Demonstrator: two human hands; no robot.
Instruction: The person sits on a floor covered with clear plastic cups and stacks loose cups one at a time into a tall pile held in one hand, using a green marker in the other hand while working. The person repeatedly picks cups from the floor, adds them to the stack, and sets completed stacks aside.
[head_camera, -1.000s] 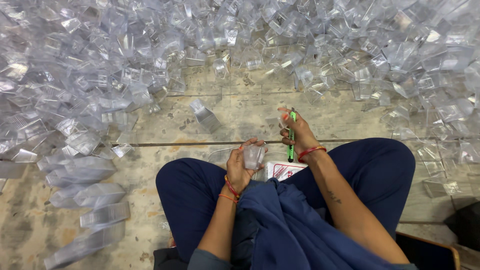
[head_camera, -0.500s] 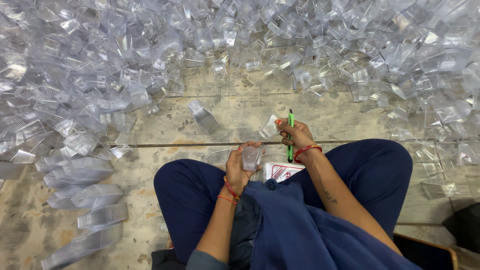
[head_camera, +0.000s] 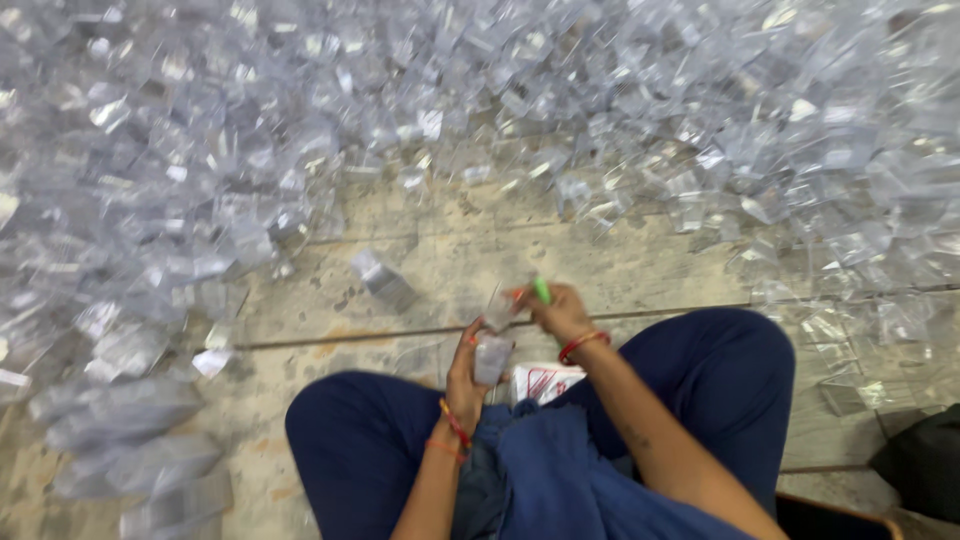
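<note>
1. Between the knees in dark blue trousers, a small clear plastic box is pinched by the fingers of the left hand.
2. Just above that box, a green pen and a second clear plastic piece are gripped by the curled fingers of the right hand.
3. Just right of the box, a red-and-white carton is seen.
4. Beyond the box, a heap of clear plastic boxes is spread across the concrete floor.

Left hand is curled shut, fingers up; right hand, just beyond it, is closed too.
</note>
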